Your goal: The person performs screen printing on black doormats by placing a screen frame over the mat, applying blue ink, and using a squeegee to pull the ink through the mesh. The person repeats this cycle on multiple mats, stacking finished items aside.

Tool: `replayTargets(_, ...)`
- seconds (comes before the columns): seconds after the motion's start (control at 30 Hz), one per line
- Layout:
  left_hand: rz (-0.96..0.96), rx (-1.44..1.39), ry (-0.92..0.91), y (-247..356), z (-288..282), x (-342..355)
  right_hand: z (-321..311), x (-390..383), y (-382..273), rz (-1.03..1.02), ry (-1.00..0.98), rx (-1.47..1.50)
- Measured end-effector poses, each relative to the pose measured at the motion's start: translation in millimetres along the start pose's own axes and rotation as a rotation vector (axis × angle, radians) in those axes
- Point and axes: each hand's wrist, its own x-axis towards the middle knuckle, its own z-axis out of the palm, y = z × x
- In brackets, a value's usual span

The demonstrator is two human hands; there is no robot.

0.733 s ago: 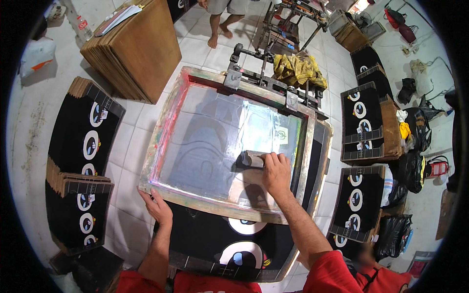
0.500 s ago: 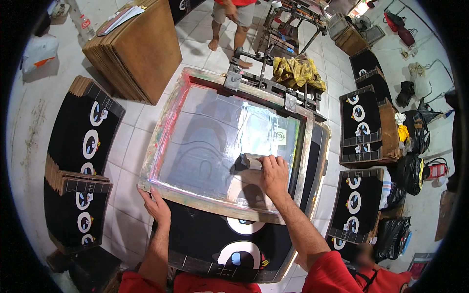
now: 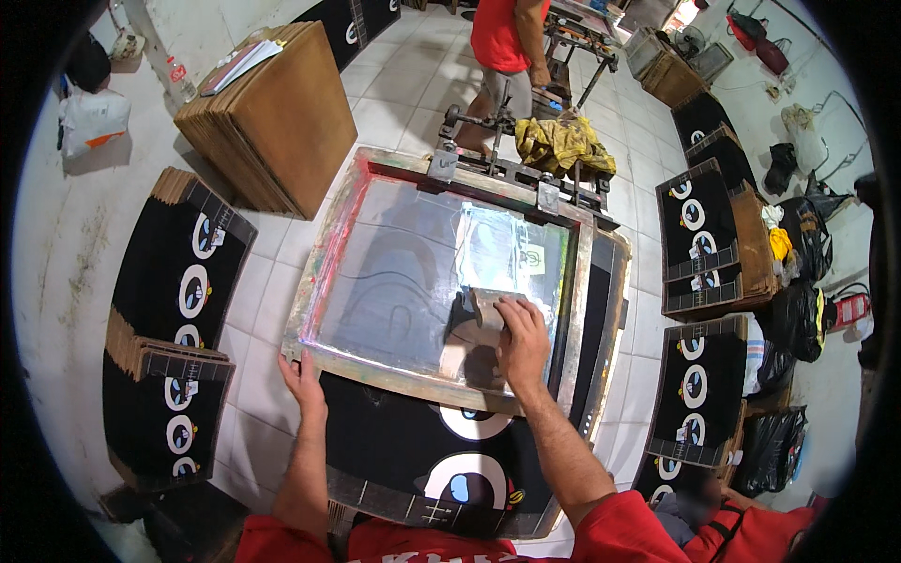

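Observation:
A screen-printing frame [image 3: 328, 246] with a grey translucent mesh [image 3: 385, 281] lies tilted over a black printed board [image 3: 366, 422] with white eye designs, held at its far side by metal clamps [image 3: 444, 165]. My left hand [image 3: 302, 383] grips the frame's near-left corner, thumb along the edge. My right hand [image 3: 522, 342] is closed on a small grey-brown block-like tool [image 3: 490, 303] resting on the bright right part of the mesh, over a dark shadow. What exactly the tool is, I cannot make out.
A co-worker in red [image 3: 502, 28] stands beyond the metal rig and yellow cloth [image 3: 558, 145]. Board stacks [image 3: 253, 113] and black printed boards [image 3: 155, 263] [image 3: 699, 244] line both walls, with bags [image 3: 793, 319] at right. Another person [image 3: 751, 525] is at the lower right.
The co-worker has moved rightward behind the rig. My right hand and tool have shifted slightly on the mesh; the view has shifted, with the frame appearing a little lower at its far side.

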Motion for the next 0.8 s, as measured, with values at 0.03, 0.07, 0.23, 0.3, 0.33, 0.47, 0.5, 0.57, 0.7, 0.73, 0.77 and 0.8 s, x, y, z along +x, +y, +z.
replayTargets(0.03,-0.100,0.007,-0.006,7.7,-3.0,3.2,-2.3,-8.9,-4.4,0.013,0.028,-0.006)
replayTargets(0.07,-0.148,0.011,-0.009,14.3,-5.1,4.5,-6.2,-19.1,-8.9,0.041,0.037,0.025)
replayTargets(0.23,-0.192,-0.025,-0.036,41.5,-5.9,-1.9,-27.5,-58.6,-38.7,0.087,0.132,0.043)
replayTargets(0.3,-0.176,-0.043,-0.030,57.5,-3.2,-5.9,-37.0,-65.8,-54.8,0.108,0.162,0.050)
replayTargets(0.33,-0.169,-0.054,-0.032,68.8,-1.7,-8.3,-41.9,-66.7,-63.2,0.106,0.197,0.040)
replayTargets(0.47,-0.191,-0.016,0.013,143.6,5.8,-15.7,-79.0,-46.9,-92.5,0.050,0.320,0.069)
replayTargets(0.5,-0.119,-0.092,-0.056,166.2,8.4,-17.7,-90.5,-34.0,-97.5,0.000,0.370,0.064)
replayTargets(0.57,-0.055,-0.210,-0.114,210.7,14.6,-19.3,-120.5,1.8,-104.1,-0.076,0.398,-0.043)
replayTargets(0.7,0.419,-0.322,-0.393,233.8,10.9,9.4,-176.9,92.9,-113.1,-0.097,0.513,-0.161)
replayTargets(0.73,0.414,-0.141,-0.338,216.6,-0.4,26.2,-191.4,112.0,-115.2,-0.030,0.490,-0.157)
replayTargets(0.77,0.550,-0.031,-0.354,189.1,-12.2,48.4,-203.8,132.9,-116.2,-0.002,0.462,-0.160)
replayTargets(0.8,0.485,0.127,-0.335,150.7,-35.1,65.4,-213.4,154.7,-116.3,-0.019,0.506,-0.184)
